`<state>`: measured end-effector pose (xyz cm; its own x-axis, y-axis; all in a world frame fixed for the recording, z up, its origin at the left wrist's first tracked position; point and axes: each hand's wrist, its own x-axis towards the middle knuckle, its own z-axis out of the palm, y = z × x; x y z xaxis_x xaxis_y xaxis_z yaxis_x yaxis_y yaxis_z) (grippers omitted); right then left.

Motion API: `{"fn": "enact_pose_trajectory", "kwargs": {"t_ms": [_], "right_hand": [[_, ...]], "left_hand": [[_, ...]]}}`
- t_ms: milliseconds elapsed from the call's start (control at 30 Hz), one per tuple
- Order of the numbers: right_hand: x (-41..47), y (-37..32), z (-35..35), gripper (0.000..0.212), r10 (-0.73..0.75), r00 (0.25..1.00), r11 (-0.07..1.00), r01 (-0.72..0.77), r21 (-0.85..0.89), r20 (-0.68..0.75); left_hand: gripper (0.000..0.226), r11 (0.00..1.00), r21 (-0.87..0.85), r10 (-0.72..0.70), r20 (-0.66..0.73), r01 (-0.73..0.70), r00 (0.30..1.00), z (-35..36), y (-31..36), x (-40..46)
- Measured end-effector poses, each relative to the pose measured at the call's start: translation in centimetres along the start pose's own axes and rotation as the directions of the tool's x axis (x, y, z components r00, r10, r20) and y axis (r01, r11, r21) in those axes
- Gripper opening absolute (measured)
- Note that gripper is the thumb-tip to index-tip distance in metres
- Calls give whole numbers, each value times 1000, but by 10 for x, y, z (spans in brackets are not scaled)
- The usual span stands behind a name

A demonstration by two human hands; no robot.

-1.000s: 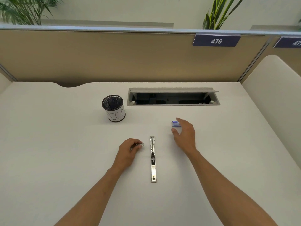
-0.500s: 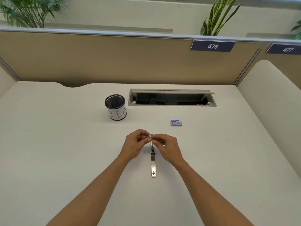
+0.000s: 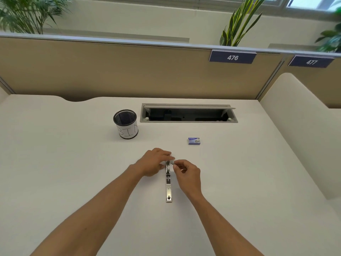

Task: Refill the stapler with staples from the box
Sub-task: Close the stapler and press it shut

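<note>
A silver stapler (image 3: 169, 189) lies unfolded flat on the white desk, pointing away from me. My left hand (image 3: 153, 161) grips its far end with the fingertips. From the right side, my right hand (image 3: 186, 174) pinches a short grey staple strip (image 3: 172, 163) just beside the stapler's open channel. The small blue staple box (image 3: 194, 141) sits on the desk behind and to the right of my hands, with neither hand touching it.
A black mesh cup (image 3: 126, 126) with a white label stands at the back left of the stapler. An open cable tray (image 3: 188, 113) is sunk into the desk behind it. A tan partition closes the back and a cream panel (image 3: 295, 126) the right side.
My right hand left the staple box and came to the stapler. The staple strip passed from my left hand to my right. My left hand moved onto the stapler's far end.
</note>
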<state>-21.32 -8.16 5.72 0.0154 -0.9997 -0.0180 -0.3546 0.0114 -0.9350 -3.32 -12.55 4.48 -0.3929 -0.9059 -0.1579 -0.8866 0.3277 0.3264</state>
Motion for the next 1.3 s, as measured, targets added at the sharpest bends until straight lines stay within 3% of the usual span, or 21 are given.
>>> {"fn": "enact_pose_trajectory", "kwargs": {"t_ms": [233,433,867,1033,1200,1300], "right_hand": [[-2,-1,3,12,-55,998,996,57,-66,34],[-2,3,7,11,-153,984,968,167,-186,88],[2,13,9,14,-230,960,928,265,-262,157],[7,11,2,13,-216,954,946,258,-199,208],[9,6,-5,13,-287,933,928,327,-178,216],[12,0,-10,12,-322,918,912,366,-184,231]], "left_hand": [[22,992,-125,8,-91,-20,996,2,-2,-3],[18,993,-116,-11,-58,4,998,-3,-4,-12],[13,912,-404,-105,-80,64,991,-2,0,-31],[16,585,-801,-298,-67,127,952,2,2,-41],[13,267,-962,-344,-35,63,938,8,8,-47],[16,128,-992,-352,-27,19,936,6,13,-50]]}}
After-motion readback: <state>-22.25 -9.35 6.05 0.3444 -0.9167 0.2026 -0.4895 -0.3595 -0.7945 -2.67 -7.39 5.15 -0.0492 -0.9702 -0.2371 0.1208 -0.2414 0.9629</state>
